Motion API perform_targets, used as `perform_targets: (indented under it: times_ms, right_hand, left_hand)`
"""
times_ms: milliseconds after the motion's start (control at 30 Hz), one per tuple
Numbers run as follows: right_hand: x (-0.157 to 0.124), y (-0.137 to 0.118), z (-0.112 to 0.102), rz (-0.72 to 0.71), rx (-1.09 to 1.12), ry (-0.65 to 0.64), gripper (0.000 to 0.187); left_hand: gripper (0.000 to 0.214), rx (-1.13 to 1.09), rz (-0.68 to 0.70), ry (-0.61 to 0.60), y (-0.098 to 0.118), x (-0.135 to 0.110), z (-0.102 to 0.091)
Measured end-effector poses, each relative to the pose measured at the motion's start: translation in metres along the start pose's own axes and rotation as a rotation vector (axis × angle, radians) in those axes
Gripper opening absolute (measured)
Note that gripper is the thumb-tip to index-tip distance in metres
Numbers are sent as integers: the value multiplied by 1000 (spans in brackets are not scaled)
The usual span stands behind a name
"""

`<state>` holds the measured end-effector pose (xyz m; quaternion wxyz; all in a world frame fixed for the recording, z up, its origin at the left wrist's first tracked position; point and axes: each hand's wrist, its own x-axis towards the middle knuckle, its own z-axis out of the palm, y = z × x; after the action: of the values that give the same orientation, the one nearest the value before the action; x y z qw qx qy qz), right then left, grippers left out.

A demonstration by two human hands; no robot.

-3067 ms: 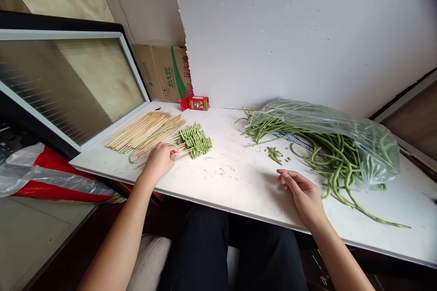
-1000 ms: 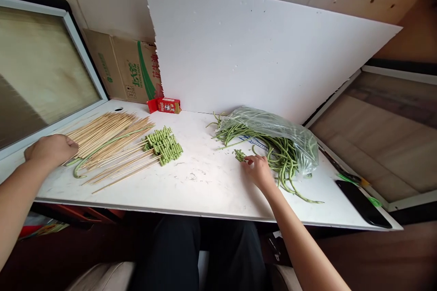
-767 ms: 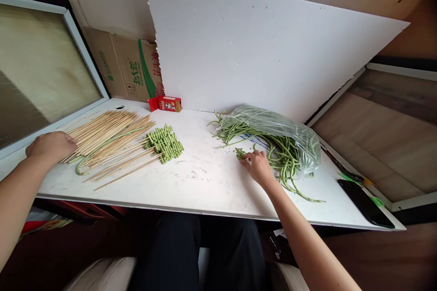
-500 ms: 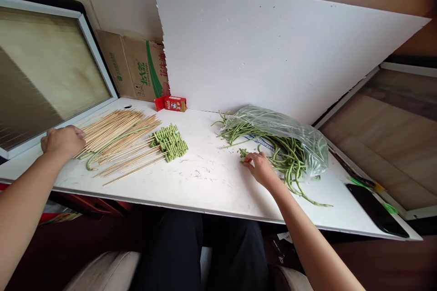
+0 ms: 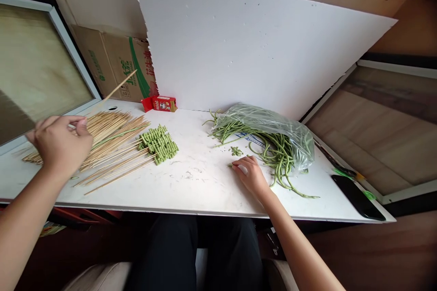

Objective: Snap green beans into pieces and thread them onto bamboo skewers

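My left hand (image 5: 59, 143) is raised above the pile of bamboo skewers (image 5: 102, 134) at the left of the white table (image 5: 198, 186) and pinches a single skewer (image 5: 114, 91) that points up and away. My right hand (image 5: 249, 173) rests on the table with curled fingers over small cut bean pieces (image 5: 235, 151), beside the long green beans (image 5: 273, 150) spilling from a clear plastic bag (image 5: 273, 127). A stack of skewered bean pieces (image 5: 159, 142) lies between the two hands.
A white foam board (image 5: 246, 41) stands behind the table. A cardboard box (image 5: 116, 70) and a small red carton (image 5: 160, 103) sit at the back left. A black phone (image 5: 357, 196) lies at the right edge. A framed glass panel (image 5: 34, 63) leans at the left.
My left hand has lifted off the skewer pile with one skewer pinched in it. My right hand has drawn back a little from the cut bean pieces toward me.
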<state>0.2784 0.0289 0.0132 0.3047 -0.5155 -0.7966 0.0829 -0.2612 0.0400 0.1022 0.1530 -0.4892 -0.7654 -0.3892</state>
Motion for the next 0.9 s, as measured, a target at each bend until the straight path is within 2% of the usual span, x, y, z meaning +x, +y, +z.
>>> perform_targets:
  times_ms: [67,167,300,367,467,567,700,833,900]
  right_hand:
    - [-3,0,-1,55,49,47,26]
    - [-12,4,-2,199,168,164,30]
    - [-29,7,-4,399,342,291,40]
    - [-37,4,-5,464,416,297,44]
    - [-45,-6,-7,514,531,283,43]
    - [-46,-19,-8,510,664,294,39]
    - [-45,-30,-5,537,766,294,38]
    - [-45,-23,3,552,774,302,39]
    - [-46,-18,7,547,767,307,40]
  left_hand:
    - [29,-50,107,49,16,-15,6]
    - [27,-165,157,-7,37,-46,14]
    - [24,-383,277,-227,66,-94,23]
    - [25,-475,292,-299,79,-115,27]
    - [26,-486,351,-403,94,-143,35]
    - [22,-538,345,-490,99,-167,44]
    - [22,-634,360,-566,94,-195,53]
    - [35,-675,397,-662,89,-207,56]
    - [41,-676,420,-673,89,-208,55]
